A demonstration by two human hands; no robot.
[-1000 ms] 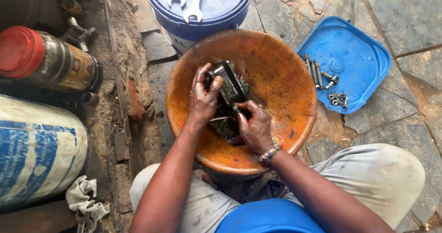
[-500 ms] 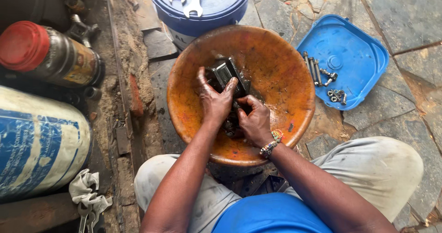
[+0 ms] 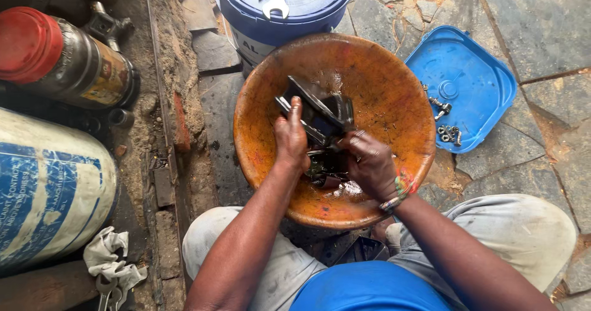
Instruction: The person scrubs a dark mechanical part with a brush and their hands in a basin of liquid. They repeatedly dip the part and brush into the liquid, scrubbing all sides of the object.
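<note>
I hold the dark metal part (image 3: 320, 111) inside the orange basin (image 3: 394, 77), its long axis slanting up-left. My left hand (image 3: 291, 140) grips its left end; my right hand (image 3: 369, 163) clasps below, equally near.

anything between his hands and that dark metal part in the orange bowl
Nothing visible. The left hand grips the dark metal part directly, and the right hand touches its lower end, both inside the orange bowl.

The blue bucket (image 3: 271, 25) is crowding the orange bowl's (image 3: 394, 95) far rim, the blue lid (image 3: 474, 71) is flanking its right; stone floor (image 3: 542, 28) beyond is lying open.
</note>
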